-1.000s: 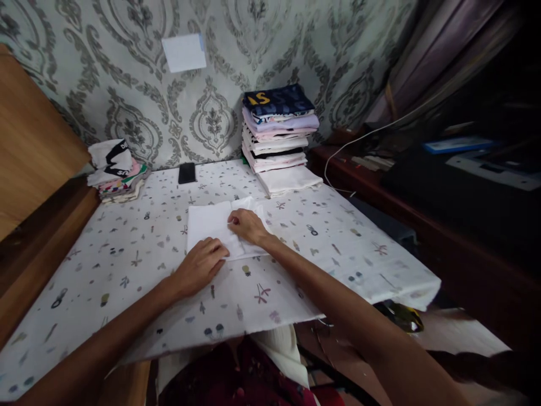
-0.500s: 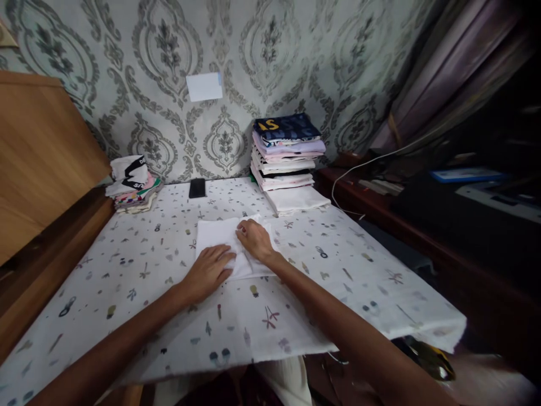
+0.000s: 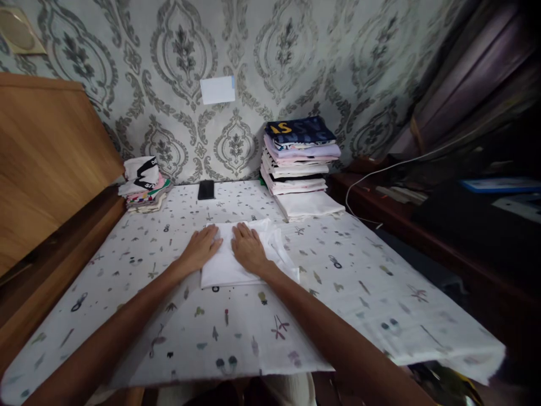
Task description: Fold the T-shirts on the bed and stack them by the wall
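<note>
The left hand (image 3: 200,249) lies palm down across the left edge of one folded white cloth (image 3: 226,270), fingers extended forward; the right hand (image 3: 249,249) lies flat on the same cloth, close beside it; both are unclenched and grip nothing; both forearms angle inward; the cloth rests on one bench (image 3: 190,344) beneath the hands; beyond them stand two garment piles, a smaller pile (image 3: 141,186) to the left, a taller pile (image 3: 300,155) to the right; one flat black object (image 3: 206,190) lies between.
</note>
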`<action>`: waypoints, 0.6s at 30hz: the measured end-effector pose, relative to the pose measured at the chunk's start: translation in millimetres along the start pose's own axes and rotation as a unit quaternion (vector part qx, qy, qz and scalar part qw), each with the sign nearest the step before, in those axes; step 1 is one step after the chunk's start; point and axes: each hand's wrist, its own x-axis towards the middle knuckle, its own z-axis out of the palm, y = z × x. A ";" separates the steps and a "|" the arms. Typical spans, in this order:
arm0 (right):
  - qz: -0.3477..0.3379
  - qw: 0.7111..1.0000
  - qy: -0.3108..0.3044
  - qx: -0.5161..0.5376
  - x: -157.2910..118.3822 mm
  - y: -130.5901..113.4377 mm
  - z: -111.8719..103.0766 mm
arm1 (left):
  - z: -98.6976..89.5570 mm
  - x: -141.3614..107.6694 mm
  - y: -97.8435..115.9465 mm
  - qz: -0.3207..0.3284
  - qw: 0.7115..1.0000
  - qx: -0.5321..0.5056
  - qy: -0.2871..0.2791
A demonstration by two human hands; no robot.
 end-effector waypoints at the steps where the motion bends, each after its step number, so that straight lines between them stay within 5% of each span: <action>1: 0.002 1.000 0.001 -0.004 -0.3 0.3 0.9 | 0.2 5.4 -5.3 -0.002 1.000 0.006 0.004; 7: 0.022 1.000 0.014 -0.010 0.4 0.7 3.1 | 3.8 17.8 -18.1 -0.035 0.997 0.066 -0.026; 15: 0.055 0.998 -0.023 -0.020 -2.2 7.7 -10.9 | -8.2 14.8 -9.6 -0.069 0.992 0.053 -0.091; 18: 0.057 0.998 -0.004 -0.016 0.1 3.5 -20.8 | -14.4 10.4 -4.3 -0.069 0.994 0.033 -0.077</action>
